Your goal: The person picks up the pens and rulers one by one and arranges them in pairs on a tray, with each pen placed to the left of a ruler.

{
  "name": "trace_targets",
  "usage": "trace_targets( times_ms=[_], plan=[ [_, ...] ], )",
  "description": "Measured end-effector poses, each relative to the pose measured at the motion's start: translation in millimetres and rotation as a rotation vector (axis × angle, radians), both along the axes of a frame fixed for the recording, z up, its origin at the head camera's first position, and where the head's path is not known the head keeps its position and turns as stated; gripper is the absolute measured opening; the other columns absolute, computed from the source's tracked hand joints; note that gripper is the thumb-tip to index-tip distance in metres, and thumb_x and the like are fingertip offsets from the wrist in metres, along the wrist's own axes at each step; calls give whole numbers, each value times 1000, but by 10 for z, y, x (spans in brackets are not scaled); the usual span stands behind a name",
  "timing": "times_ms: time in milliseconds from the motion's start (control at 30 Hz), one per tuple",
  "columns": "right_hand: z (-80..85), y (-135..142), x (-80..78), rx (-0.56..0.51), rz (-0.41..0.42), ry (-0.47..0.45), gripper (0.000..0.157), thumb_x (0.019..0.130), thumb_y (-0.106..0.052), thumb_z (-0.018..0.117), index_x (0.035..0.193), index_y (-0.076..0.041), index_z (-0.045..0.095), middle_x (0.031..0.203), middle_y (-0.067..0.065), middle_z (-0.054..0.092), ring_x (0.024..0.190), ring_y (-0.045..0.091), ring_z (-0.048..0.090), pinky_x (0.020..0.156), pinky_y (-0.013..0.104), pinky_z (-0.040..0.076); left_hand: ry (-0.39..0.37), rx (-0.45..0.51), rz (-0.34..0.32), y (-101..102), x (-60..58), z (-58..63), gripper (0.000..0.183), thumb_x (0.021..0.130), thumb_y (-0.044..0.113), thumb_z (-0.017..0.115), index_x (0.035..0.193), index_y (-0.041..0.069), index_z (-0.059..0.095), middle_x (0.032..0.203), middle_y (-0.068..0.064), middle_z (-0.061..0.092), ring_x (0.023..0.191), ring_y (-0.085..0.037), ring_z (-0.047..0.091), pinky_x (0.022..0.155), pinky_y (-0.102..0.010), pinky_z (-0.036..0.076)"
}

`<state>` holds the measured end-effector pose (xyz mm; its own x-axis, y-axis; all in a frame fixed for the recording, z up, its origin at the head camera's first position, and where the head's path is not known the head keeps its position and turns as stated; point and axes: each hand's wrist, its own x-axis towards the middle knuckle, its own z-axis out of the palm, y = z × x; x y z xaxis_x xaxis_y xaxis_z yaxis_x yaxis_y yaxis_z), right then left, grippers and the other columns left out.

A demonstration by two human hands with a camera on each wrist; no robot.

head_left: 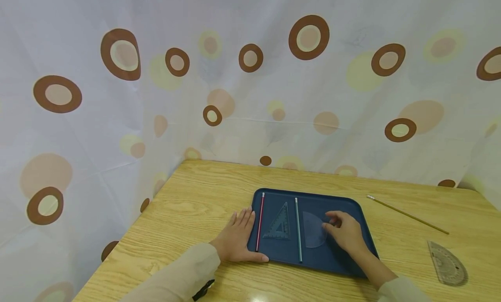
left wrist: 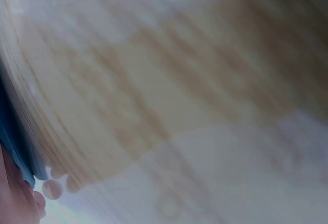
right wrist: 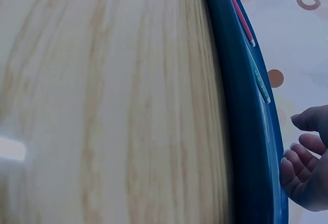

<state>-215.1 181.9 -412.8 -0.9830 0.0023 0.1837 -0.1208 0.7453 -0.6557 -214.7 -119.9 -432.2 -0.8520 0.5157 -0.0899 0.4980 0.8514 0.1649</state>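
Note:
A dark blue tray lies on the wooden table. My left hand rests flat against its left rim, fingers straight and thumb along the front edge. On the tray, from left to right, are a red pencil, a clear set square, a green pencil and a clear protractor. Over the tray's right part, my right hand hovers beside the protractor's curved edge; whether it touches is unclear. In the right wrist view, its thumb and loosely bent fingers stand apart with nothing between them.
To the right of the tray, a yellowish pencil lies slanted on the table. Nearer the front right is a second clear protractor. A patterned curtain hangs behind the table and along its left side.

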Motion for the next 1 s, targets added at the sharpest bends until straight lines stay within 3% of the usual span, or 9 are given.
trace_targets(
  times_ms=[367, 700, 1000],
  plan=[
    [-8, 72, 9, -32, -17, 24, 32, 84, -11, 68, 112, 5, 62, 89, 14, 63, 80, 23, 58, 66, 29, 46, -4, 2, -2, -8, -16, -14, 115, 74, 80, 45, 150, 3, 6, 157, -14, 4, 145, -27, 4, 117, -48, 10],
    [-55, 158, -9, -58, -19, 24, 35, 84, -14, 67, 114, 2, 61, 91, 11, 63, 78, 12, 55, 67, 23, 45, -9, 2, -2, -1, -1, -6, 114, 74, 79, 47, 150, 3, 6, 157, -14, 4, 145, -27, 5, 117, -47, 10],
    [-41, 207, -5, -76, -14, 15, 38, 85, -14, 67, 117, 4, 59, 97, 16, 63, 86, 21, 58, 68, 22, 46, 7, 6, -8, -7, -5, -17, 115, 73, 80, 45, 149, 3, 7, 157, -15, 4, 145, -28, 6, 117, -48, 11]
  ],
)
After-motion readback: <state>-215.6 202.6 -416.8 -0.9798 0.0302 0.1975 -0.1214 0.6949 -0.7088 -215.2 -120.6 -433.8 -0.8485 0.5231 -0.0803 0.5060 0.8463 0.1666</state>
